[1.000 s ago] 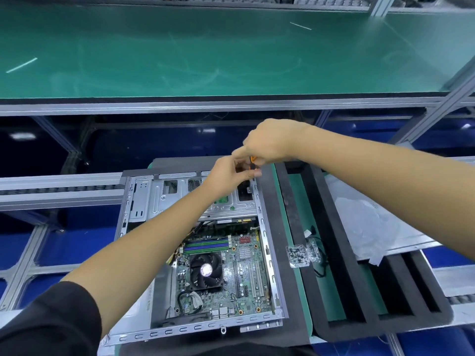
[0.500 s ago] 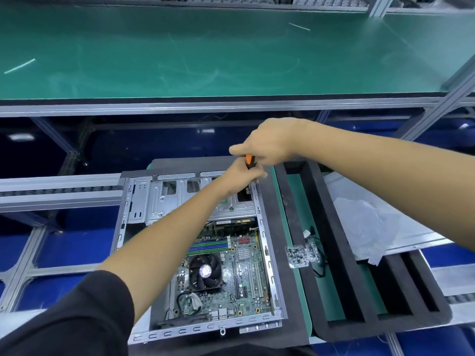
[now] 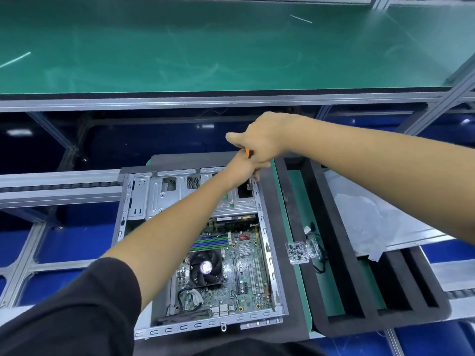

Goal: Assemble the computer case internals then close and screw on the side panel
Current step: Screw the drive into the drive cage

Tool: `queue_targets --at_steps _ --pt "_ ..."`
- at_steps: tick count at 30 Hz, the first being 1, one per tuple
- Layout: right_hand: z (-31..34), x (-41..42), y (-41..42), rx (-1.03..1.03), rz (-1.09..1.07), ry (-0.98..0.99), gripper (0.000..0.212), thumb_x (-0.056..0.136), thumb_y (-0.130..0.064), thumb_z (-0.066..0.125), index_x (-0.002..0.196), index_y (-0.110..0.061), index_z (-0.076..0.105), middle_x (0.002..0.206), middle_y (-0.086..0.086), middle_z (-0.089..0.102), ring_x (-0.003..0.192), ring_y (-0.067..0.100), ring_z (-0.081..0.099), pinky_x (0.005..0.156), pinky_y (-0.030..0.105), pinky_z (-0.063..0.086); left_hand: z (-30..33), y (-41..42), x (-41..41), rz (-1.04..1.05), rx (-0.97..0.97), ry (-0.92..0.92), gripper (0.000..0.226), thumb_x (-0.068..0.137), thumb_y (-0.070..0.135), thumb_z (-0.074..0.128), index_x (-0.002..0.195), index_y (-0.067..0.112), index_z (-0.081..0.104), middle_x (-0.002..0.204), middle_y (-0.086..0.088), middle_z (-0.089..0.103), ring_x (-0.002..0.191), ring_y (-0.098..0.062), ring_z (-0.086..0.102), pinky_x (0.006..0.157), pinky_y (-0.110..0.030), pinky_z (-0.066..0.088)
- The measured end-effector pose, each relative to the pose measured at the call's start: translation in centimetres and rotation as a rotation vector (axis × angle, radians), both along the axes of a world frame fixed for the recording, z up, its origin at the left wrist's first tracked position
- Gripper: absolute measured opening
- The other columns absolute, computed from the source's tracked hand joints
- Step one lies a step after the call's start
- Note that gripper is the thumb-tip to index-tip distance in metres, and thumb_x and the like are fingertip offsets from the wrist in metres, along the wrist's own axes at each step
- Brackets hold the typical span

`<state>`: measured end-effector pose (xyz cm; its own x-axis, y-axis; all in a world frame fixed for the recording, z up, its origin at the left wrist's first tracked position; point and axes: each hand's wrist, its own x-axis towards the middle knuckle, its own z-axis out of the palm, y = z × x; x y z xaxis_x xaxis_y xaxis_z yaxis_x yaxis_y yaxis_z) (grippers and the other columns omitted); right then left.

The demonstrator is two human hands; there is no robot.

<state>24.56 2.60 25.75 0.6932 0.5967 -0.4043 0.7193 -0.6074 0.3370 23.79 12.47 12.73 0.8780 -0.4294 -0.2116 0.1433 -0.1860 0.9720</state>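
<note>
A long green conveyor belt (image 3: 205,47) with a grey aluminium rail runs across the far side of my station. Nearer to me, the open silver steel computer case (image 3: 138,199) lies on its side on a black foam pad (image 3: 280,253), its side panel off and its inside facing up at me. The case frame is bare perforated metal with rows of slots along its edges. The far half holds a silver metal drive cage (image 3: 154,199) with punched vents; the near half shows the green motherboard (image 3: 246,273) with blue and green memory slots, long expansion slots and a black square cooler fan (image 3: 205,268) with a pale hub.

To the right of the case stands a black foam tray with long compartments (image 3: 334,253) over a green mat, and a crumpled clear plastic bag (image 3: 359,217) lies on a grey sheet beyond it. A small clear plastic box of parts (image 3: 302,251) sits at the tray's left edge, just beside the case.

My right hand (image 3: 259,140) is curled round an orange-handled screwdriver (image 3: 248,153), only a sliver of handle showing, above the far right corner of the case. My left hand (image 3: 241,170) reaches under it to that same corner, its fingers bent down by the cage edge; I cannot tell whether they hold anything.
</note>
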Motion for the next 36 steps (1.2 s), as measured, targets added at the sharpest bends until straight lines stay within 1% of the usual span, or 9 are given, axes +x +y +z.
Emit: queue_targets --at_steps 4,8,11,16,19,21,26,29,36 --pt "-0.1 0.1 -0.1 0.045 -0.002 0.072 0.026 0.093 -0.018 0.044 0.110 -0.024 0.026 0.065 0.005 0.051 0.052 0.023 0.044 0.048 0.033 0.029 0.0 1.0 0.3 -0.085 0.040 -0.046 0.015 0.091 0.010 0.068 0.086 -0.002 0.060 0.060 -0.005 0.046 0.058 -0.016 0.044 0.064 -0.033 0.044" --pt "-1.0 0.1 0.4 -0.014 -0.161 0.031 0.016 0.099 -0.025 0.041 0.108 -0.012 0.044 0.069 0.002 0.048 0.056 0.019 0.045 0.048 0.031 0.030 -1.1 -0.7 -2.3 0.298 0.056 -0.162 0.022 0.080 0.028 0.071 0.086 0.009 0.061 0.067 0.004 0.057 0.060 -0.012 0.048 0.058 -0.028 0.040" --pt "-1.1 0.0 0.4 -0.118 -0.148 0.011 0.031 0.103 -0.033 0.039 0.107 -0.010 0.060 0.071 -0.001 0.052 0.058 0.017 0.047 0.048 0.031 0.031 -1.4 -3.0 -3.6 0.410 -0.083 -0.123 0.017 0.086 0.016 0.072 0.073 0.007 0.064 0.064 0.004 0.051 0.061 -0.011 0.041 0.059 -0.027 0.036" --pt "-0.5 -0.2 -0.8 0.031 0.035 0.114 0.026 0.097 -0.039 0.048 0.109 -0.023 0.031 0.066 -0.002 0.054 0.055 0.019 0.050 0.048 0.032 0.031 -1.1 -0.5 -0.7 0.028 -0.102 -0.036 0.011 0.089 0.011 0.062 0.080 0.013 0.056 0.056 0.006 0.048 0.055 -0.006 0.042 0.057 -0.021 0.040" --pt "-0.3 0.0 -0.8 0.073 0.105 0.150 0.027 0.090 -0.025 0.050 0.099 -0.032 0.025 0.066 -0.001 0.055 0.056 0.023 0.051 0.049 0.033 0.030 -1.4 1.2 -0.3 -0.065 -0.092 0.076 0.014 0.088 0.015 0.069 0.082 0.013 0.056 0.065 -0.001 0.046 0.063 -0.012 0.044 0.070 -0.030 0.044" --pt "-0.7 0.1 -0.5 0.078 0.051 0.150 0.024 0.089 -0.017 0.046 0.099 -0.028 0.026 0.067 0.003 0.053 0.057 0.025 0.048 0.050 0.033 0.029 -1.4 1.8 -0.2 -0.074 -0.063 0.044 0.021 0.086 0.014 0.072 0.075 0.016 0.056 0.063 0.004 0.046 0.060 -0.009 0.043 0.065 -0.025 0.041" --pt "-1.5 -0.3 0.3 0.056 -0.112 0.072 0.013 0.094 -0.017 0.049 0.099 -0.010 0.040 0.067 0.004 0.048 0.054 0.021 0.044 0.048 0.032 0.032 -2.3 -0.8 -3.1 0.294 0.055 -0.177 0.021 0.079 0.021 0.076 0.084 0.009 0.061 0.059 0.016 0.054 0.055 0.000 0.050 0.053 -0.013 0.041" --pt "-1.9 -0.8 1.2 -0.063 -0.074 -0.008 0.009 0.097 -0.015 0.049 0.100 -0.008 0.044 0.067 0.002 0.042 0.054 0.020 0.042 0.047 0.033 0.031 -0.9 -2.2 -2.6 0.373 -0.044 -0.089 0.021 0.090 -0.006 0.063 0.078 0.010 0.062 0.065 0.008 0.057 0.062 -0.001 0.053 0.055 -0.005 0.041" --pt "0.0 0.2 -0.4 -0.063 0.180 0.076 0.017 0.096 -0.025 0.045 0.108 -0.020 0.036 0.065 0.001 0.051 0.054 0.021 0.045 0.051 0.034 0.033 0.6 1.0 -0.9 -0.090 0.122 0.036 0.030 0.086 0.008 0.071 0.064 0.014 0.051 0.057 -0.004 0.047 0.050 -0.011 0.042 0.053 -0.028 0.039"
